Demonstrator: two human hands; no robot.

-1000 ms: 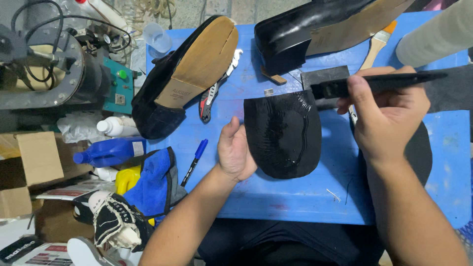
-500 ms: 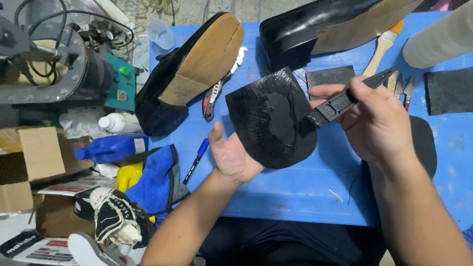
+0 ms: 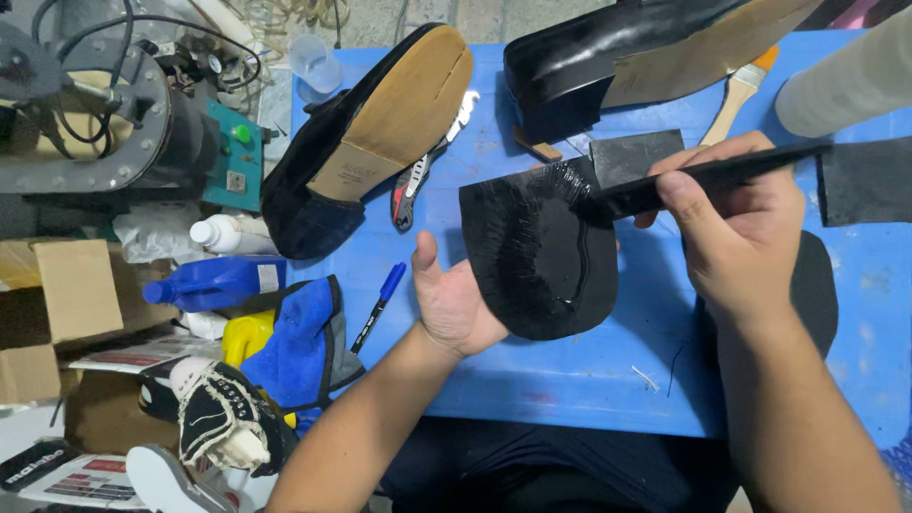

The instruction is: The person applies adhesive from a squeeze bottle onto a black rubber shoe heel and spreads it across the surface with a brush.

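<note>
My left hand (image 3: 454, 302) holds a black rubber half sole (image 3: 540, 249) by its left edge, glossy face up, above the blue table (image 3: 570, 380). My right hand (image 3: 739, 228) grips a flat black brush (image 3: 703, 180), whose tip touches the upper right of the sole. Two black shoes lie sole up at the back: one (image 3: 370, 133) to the left, one (image 3: 627, 57) in the middle.
A blue pen (image 3: 380, 306), a utility knife (image 3: 427, 176), a wooden brush (image 3: 736, 93), black rubber pieces (image 3: 864, 180) and a dark sole (image 3: 815, 290) lie on the table. To the left are a machine (image 3: 85, 114), bottles (image 3: 214, 282), a cloth (image 3: 304, 342) and boxes (image 3: 47, 304).
My left hand lifted the black sole off the table and tilted it toward me. My right hand brought the black brush onto the sole's upper edge.
</note>
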